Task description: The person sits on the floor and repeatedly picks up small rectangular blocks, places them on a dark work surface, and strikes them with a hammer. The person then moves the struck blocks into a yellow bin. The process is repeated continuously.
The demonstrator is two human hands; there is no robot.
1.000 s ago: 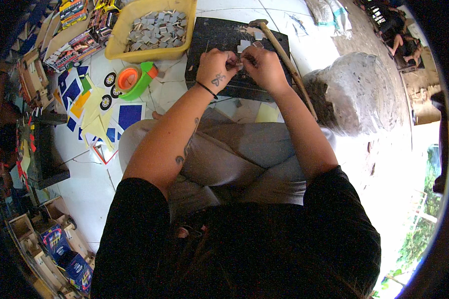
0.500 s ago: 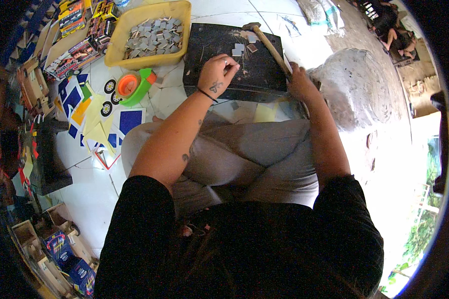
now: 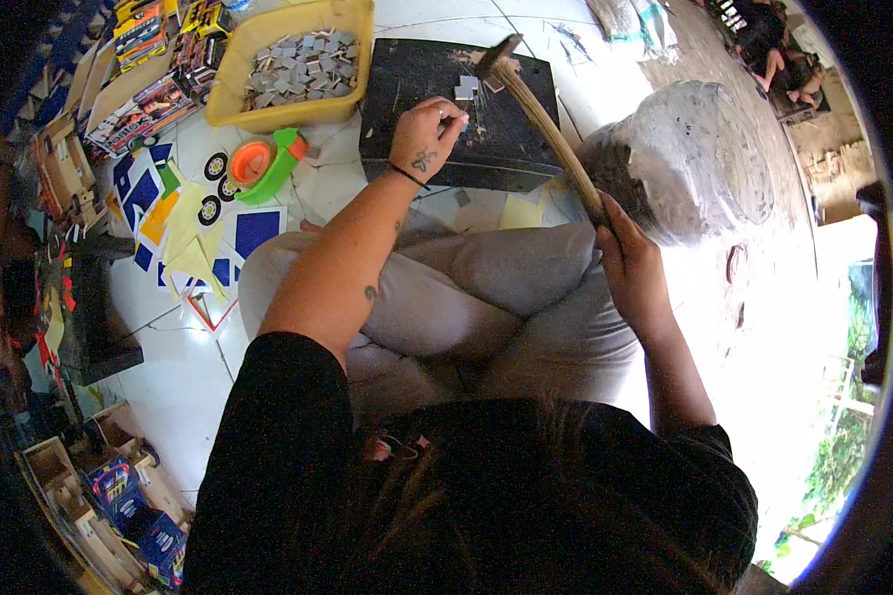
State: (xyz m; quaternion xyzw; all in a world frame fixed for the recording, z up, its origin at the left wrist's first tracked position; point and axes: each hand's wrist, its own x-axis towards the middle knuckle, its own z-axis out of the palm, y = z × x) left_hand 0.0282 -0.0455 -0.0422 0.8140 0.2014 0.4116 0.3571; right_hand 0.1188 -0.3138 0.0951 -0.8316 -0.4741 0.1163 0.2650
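Note:
My right hand (image 3: 630, 266) is closed round the lower handle of a wooden-handled hammer (image 3: 554, 137). The hammer's head is raised at the far end, over or near the right part of a low black block (image 3: 404, 71) in front of my crossed legs. My left hand (image 3: 430, 136) is over the block's near left part, its thumb and fingers pinched together; what they hold, if anything, is too small to make out. Just beyond those fingertips, small pale grey square pieces (image 3: 466, 87) lie on the block among wood-coloured scraps.
Left of the block stands a yellow plastic tub (image 3: 230, 111) with many small grey squares. Nearer are a green and orange tape dispenser (image 3: 268, 174), black toy wheels (image 3: 209, 209) and blue and yellow cut sheets (image 3: 193, 253). A large plastic-wrapped bundle (image 3: 695, 164) sits at the right.
My right hand has moved down and toward me along with the hammer, whose head is now lifted. My left hand stays pinched at the block, only slightly shifted.

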